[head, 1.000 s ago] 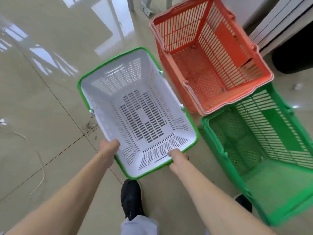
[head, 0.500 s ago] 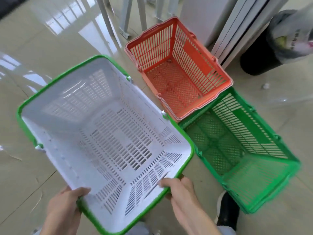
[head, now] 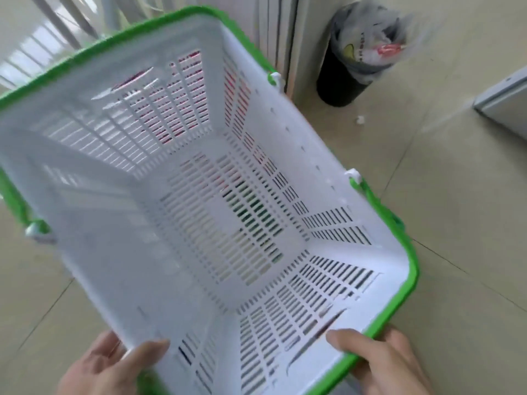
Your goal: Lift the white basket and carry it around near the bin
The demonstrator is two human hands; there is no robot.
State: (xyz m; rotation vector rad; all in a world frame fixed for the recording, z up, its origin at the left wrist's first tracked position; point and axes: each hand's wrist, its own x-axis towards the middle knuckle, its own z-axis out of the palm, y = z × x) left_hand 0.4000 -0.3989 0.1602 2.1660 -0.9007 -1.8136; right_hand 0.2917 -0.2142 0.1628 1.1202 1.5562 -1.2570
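Both hands' fingers (head: 346, 342) grip the white basket (head: 182, 223) rim.

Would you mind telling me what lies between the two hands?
In the head view, the white basket's near wall spans between the left hand and right hand.

floor (head: 445, 212): beige tiles | black lined bin (head: 350, 67) | white panels (head: 278, 32)

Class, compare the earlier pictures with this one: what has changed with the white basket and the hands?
The white basket has been lifted off the floor toward the camera, now covering the orange and green baskets. Both the left hand and right hand still grip its near rim. The black bin came into view.
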